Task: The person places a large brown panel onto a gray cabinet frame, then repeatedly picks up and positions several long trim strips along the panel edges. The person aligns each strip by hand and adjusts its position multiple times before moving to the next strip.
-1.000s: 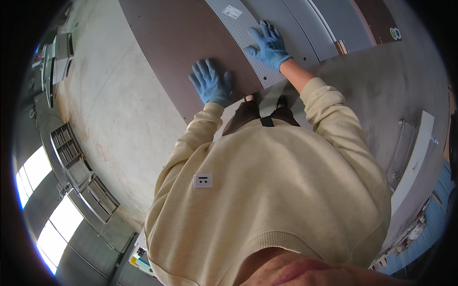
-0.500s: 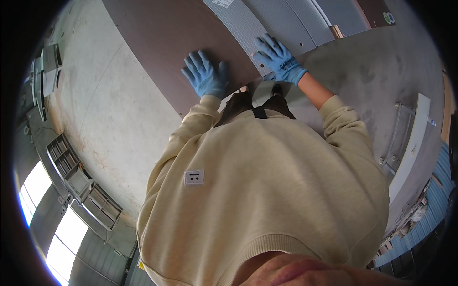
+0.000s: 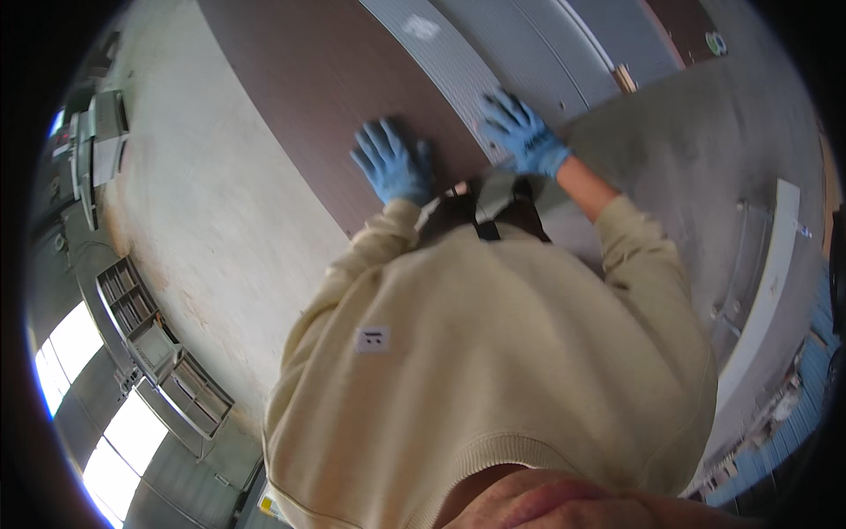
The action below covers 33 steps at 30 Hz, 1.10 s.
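Note:
My left hand, in a blue work glove, lies flat with fingers spread on the long brown panel. Just to the right, my right hand, gloved the same way, has its fingers stretched over the pale patterned strip along the panel's edge and the grey sheet beside it. Neither hand has anything in its grasp. The near end of the panel sits just in front of my legs. The picture is slightly smeared, so fine contact at the right fingertips is hard to read.
More grey panels stretch to the right, with a small wooden block at their end. Concrete floor runs along the left. A metal rack stands far left; a long white piece lies at right.
The whole view has shifted, so panels and hands appear slightly lower. Both hands stay on the panels, fingers still spread.

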### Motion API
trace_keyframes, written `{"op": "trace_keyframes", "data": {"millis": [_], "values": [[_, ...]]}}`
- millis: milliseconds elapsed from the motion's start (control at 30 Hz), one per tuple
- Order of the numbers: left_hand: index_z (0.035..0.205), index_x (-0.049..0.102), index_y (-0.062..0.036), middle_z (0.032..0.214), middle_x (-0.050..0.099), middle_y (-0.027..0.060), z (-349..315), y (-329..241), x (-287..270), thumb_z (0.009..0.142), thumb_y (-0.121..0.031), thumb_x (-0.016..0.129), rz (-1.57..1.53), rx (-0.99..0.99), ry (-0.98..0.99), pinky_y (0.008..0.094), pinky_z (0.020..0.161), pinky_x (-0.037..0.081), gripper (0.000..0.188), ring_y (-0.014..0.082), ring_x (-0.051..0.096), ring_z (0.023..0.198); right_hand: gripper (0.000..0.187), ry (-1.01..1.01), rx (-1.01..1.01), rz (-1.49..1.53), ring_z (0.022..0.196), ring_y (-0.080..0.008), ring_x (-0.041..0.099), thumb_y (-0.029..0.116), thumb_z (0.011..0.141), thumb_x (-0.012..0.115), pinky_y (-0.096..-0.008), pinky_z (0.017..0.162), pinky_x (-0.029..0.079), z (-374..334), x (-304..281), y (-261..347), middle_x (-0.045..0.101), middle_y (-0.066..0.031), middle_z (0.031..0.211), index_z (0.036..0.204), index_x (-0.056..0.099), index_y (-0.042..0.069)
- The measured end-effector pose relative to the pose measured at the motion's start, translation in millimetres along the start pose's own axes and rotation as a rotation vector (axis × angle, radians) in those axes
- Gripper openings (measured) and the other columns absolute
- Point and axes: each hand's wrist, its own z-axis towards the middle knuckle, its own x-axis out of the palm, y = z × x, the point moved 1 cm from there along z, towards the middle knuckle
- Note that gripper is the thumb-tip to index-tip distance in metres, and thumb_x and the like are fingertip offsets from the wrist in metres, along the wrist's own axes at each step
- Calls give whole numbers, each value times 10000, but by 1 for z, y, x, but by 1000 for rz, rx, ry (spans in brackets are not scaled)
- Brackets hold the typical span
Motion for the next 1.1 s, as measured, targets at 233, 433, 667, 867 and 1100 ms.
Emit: {"op": "trace_keyframes", "data": {"millis": [233,433,667,867,1100], "values": [[1648,229,-13,1721,188,251,3,-9,-18,994,-554,531,9,-50,70,614,1292,2,901,434,96,1609,883,-24,30,30,1574,-452,220,631,751,738,-550,1254,241,9,-12,5,257,-210,1707,1491,565,180],[1642,236,-9,1721,177,250,1,-9,-21,1008,-560,504,22,-44,87,623,1285,5,882,438,80,1608,960,-17,33,50,1572,-468,214,577,661,849,-565,1241,251,8,-16,7,256,-215,1702,1492,555,197],[1646,228,-18,1724,172,243,1,-10,-19,994,-574,521,-22,-83,116,630,1281,5,905,435,75,1608,972,-18,24,-5,1586,-452,186,613,654,840,-567,1247,228,7,-18,8,237,-207,1713,1481,555,189],[1634,272,-26,1714,201,246,-16,-31,-22,914,-507,661,-96,270,94,601,1291,70,949,441,120,1602,986,19,46,-35,1591,-447,177,622,661,830,-568,1251,216,2,-14,9,243,-203,1713,1498,536,192],[1538,343,85,1604,322,311,-39,-95,-18,832,-559,737,-30,368,115,661,1235,148,1034,509,238,1528,974,-52,48,10,1580,-438,202,630,652,814,-582,1236,232,-4,-16,8,260,-212,1697,1461,560,151]]}}
